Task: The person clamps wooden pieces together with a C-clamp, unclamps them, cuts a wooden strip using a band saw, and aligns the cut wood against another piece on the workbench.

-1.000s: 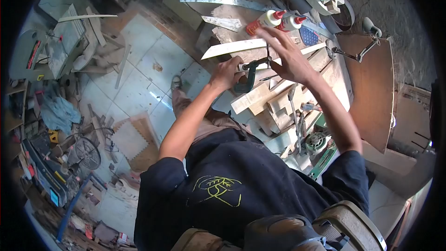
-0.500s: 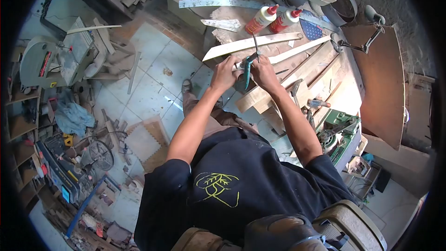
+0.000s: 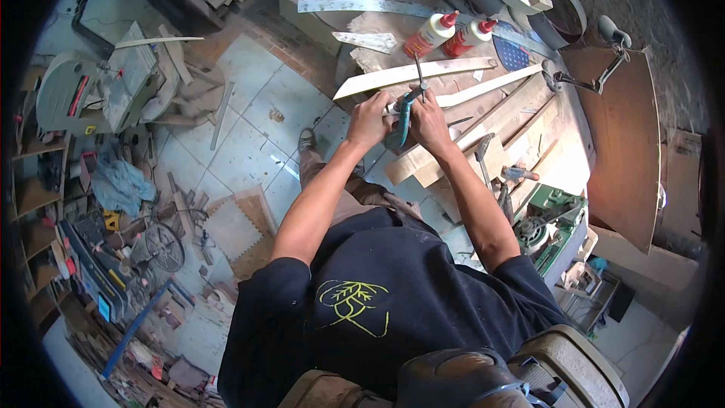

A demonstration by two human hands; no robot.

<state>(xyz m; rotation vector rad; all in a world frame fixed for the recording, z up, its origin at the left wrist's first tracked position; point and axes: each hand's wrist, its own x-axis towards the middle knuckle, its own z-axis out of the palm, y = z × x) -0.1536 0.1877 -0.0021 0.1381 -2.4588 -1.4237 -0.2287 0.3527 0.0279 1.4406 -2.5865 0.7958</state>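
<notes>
A teal clamp [image 3: 406,115] with a thin dark bar sits between my two hands, above the near edge of the workbench. My left hand [image 3: 370,119] is closed around a pale piece at the clamp's left side; its fingers hide most of that piece. Pressed close on the other side, my right hand [image 3: 429,122] is closed at the clamp. A slim pale wooden strip [image 3: 491,86] runs from the bench up to behind my right hand. Beyond the clamp lies a wider pale curved strip [image 3: 411,75].
Two glue bottles [image 3: 432,35] with red caps stand on the bench by a long metal ruler [image 3: 362,5]. Wooden boards [image 3: 483,130] and a green machine [image 3: 547,223] are at right. Left stand a sander [image 3: 83,94] and cluttered shelves [image 3: 36,195]; a tiled floor [image 3: 257,117] lies between.
The whole view has shifted slightly, with the surroundings a little lower and to the right. Both hands stay closed at the clamp, with almost no change in grip.
</notes>
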